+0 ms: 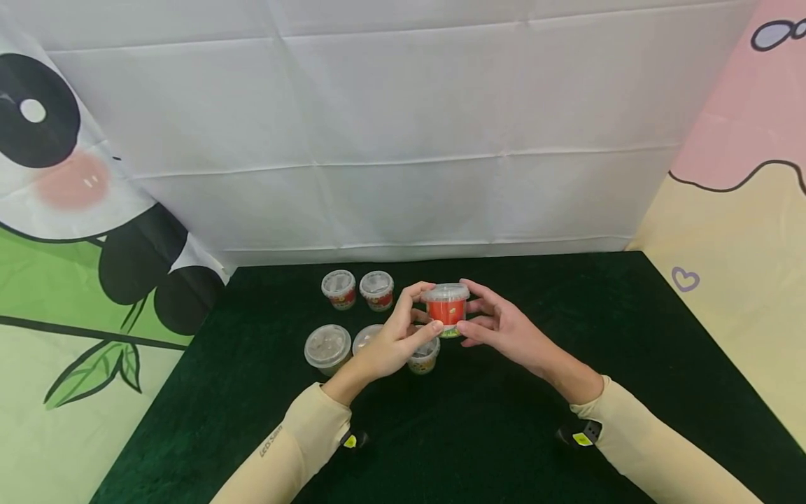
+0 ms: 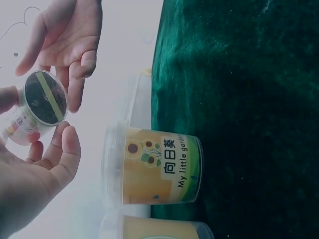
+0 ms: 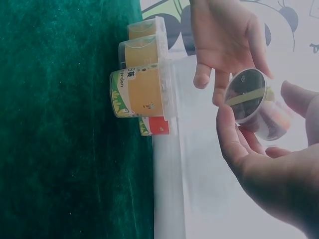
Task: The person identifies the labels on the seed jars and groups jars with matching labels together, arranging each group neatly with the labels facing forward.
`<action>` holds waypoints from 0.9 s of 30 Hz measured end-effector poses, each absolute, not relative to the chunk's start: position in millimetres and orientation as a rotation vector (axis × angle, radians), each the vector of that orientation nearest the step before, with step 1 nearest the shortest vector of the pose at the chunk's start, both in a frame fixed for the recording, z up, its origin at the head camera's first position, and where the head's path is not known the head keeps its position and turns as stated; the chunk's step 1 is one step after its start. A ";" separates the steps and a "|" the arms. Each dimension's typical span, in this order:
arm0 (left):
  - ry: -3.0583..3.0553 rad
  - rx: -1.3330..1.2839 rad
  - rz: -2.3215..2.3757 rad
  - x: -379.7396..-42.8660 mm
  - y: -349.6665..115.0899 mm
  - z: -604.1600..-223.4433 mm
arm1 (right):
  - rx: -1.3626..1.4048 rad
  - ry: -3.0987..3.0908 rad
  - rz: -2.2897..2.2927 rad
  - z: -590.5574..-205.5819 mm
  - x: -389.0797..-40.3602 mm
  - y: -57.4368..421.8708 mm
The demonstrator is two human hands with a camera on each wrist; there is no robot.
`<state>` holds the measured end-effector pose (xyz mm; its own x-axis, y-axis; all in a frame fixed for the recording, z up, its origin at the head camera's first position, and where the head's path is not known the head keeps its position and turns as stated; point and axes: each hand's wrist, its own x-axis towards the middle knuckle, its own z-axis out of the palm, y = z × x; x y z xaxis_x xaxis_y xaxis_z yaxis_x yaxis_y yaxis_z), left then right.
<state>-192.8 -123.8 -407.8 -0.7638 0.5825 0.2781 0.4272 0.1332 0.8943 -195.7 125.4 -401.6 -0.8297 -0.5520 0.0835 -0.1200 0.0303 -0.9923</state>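
A small round plastic tub (image 1: 446,309) with a red label and clear lid is held up between both hands, above the table. My left hand (image 1: 395,339) grips its left side, thumb at the front and fingers behind. On the right side, my right hand (image 1: 508,332) holds it likewise, thumb low at the front. Both wrist views look at its dark underside (image 2: 46,97), which a pale yellow strip crosses. Just beneath the left hand stands a lidded tub (image 1: 423,357), whose orange sunflower label (image 2: 154,164) reads "My little garden".
Two red-labelled tubs (image 1: 338,290) (image 1: 376,291) stand at the back left. In front of them are a larger-looking lidded tub (image 1: 327,347) and another tub (image 1: 366,337) partly behind the left hand. Dark green cloth covers the table (image 1: 504,448); a white curtain (image 1: 403,140) hangs behind.
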 end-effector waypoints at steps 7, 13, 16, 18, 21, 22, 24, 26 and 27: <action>2.298 1.006 1.631 -189.9 -120.6 -409.6 | -0.707 1.980 -1.860 -400.9 -195.2 122.8; 2.324 0.990 1.610 -188.1 -119.9 -408.4 | -0.687 1.981 -1.854 -399.4 -194.3 123.3; 2.329 0.987 1.608 -187.8 -119.2 -408.3 | -0.695 1.967 -1.856 -399.7 -194.6 124.0; 2.342 0.989 1.610 -187.6 -118.6 -407.7 | -0.704 1.935 -1.868 -400.6 -196.1 124.9; 2.380 1.002 1.613 -187.3 -117.6 -406.3 | -0.712 1.851 -1.910 -403.1 -199.5 127.2; 2.403 1.012 1.607 -187.2 -117.5 -405.5 | -0.707 1.823 -1.924 -403.8 -200.6 128.2; 2.448 1.035 1.594 -186.6 -117.8 -404.0 | -0.684 1.795 -1.942 -404.3 -201.9 130.2; 2.484 1.061 1.586 -186.7 -118.1 -402.8 | -0.663 1.786 -1.947 -404.2 -202.5 131.2; 2.497 1.074 1.589 -186.9 -118.1 -402.3 | -0.654 1.790 -1.947 -403.2 -202.5 131.5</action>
<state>-186.9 -118.1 -402.3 -0.7674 0.5375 0.3496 0.5443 0.2580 0.7982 -202.5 131.5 -403.2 -0.8041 -0.5912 0.0627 -0.0129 -0.0880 -0.9960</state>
